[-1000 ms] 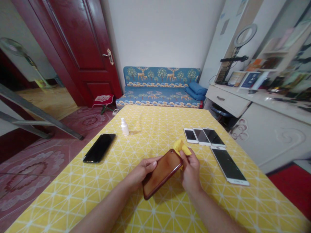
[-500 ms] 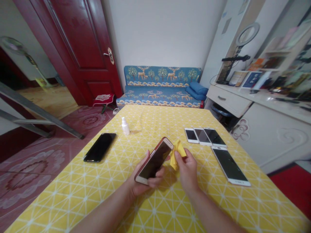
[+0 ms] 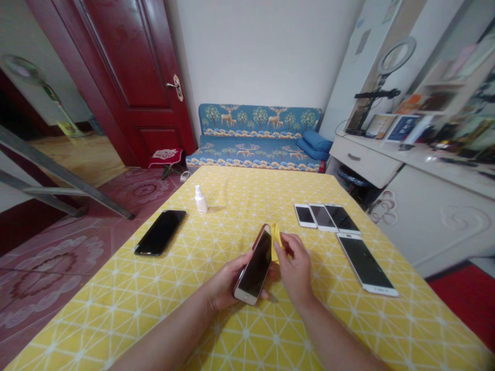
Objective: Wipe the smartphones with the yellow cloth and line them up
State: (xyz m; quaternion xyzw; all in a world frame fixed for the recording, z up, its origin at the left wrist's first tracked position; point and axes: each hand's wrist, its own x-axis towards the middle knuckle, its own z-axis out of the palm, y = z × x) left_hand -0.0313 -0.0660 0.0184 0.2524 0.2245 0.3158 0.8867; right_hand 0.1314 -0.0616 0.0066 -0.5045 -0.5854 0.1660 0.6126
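Wrapped around the lower half of a smartphone (image 3: 253, 267), the left hand (image 3: 226, 284) is closed, cradling it from behind with the thumb along its left edge and the fingertips showing past its right edge. The phone is held up over a yellow patterned tablecloth (image 3: 116, 309), its dark screen tilted toward the person. Its long axis runs away from the body and leans slightly right, with the white end lowest and nearest the person and the copper-coloured far end highest. Just beside it, the right hand (image 3: 296, 268) pinches a yellow cloth (image 3: 275, 242) between thumb and fingers, and the cloth sits against the phone's far right edge. To the right of that hand, three smaller phones (image 3: 323, 217) lie side by side, and a larger white-framed phone (image 3: 365, 264) lies nearer the table's right edge. To the left of the grip lies a black phone (image 3: 160, 233), face up, and farther ahead stands a small white spray bottle (image 3: 200, 200). Beyond the table's far edge is a blue sofa (image 3: 255, 136) with a deer-and-tree print.
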